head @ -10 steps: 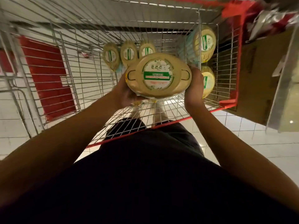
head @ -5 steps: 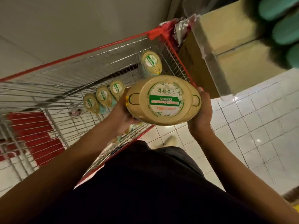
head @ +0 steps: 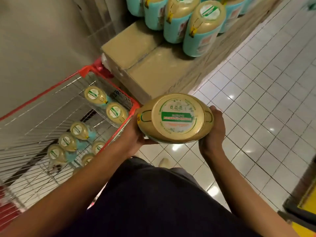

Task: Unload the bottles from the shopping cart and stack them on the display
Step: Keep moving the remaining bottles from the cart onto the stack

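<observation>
Left of bottle [head: 176,118], cart [head: 59,103]; ahead, display boxes [head: 153,72] under bottles [head: 203,28]

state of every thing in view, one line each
held bottle: outside the cart, between both hands
left hand: grips held bottle
right hand: grips held bottle
cart bottles: standing in shopping cart
display bottles: standing on cardboard boxes
</observation>
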Tool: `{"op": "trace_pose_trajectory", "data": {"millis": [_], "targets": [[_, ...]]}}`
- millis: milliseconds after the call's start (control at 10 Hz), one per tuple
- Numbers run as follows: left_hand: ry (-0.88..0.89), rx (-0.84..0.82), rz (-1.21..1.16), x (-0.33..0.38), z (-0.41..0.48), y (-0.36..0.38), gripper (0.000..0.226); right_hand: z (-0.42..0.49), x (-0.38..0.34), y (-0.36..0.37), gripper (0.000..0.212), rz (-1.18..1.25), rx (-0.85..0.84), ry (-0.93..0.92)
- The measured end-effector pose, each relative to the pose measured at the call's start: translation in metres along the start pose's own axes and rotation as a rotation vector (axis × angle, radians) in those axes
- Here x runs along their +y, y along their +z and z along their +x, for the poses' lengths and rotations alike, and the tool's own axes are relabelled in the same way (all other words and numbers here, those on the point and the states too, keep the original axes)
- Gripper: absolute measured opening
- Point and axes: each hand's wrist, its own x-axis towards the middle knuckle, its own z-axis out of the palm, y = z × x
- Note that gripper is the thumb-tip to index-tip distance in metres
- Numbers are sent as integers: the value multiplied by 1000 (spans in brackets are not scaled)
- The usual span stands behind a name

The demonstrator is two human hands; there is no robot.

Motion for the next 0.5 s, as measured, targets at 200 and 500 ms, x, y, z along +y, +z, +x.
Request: {"op": "trace_pose_trajectory", "data": {"millis": [200, 500], "targets": [[29, -49, 28, 16, 16, 61, 51, 46, -27, -40, 42, 1, -23, -112], [107, -49, -93, 56, 79, 92, 54, 145, -77, -26, 59, -112, -143, -147]]}}
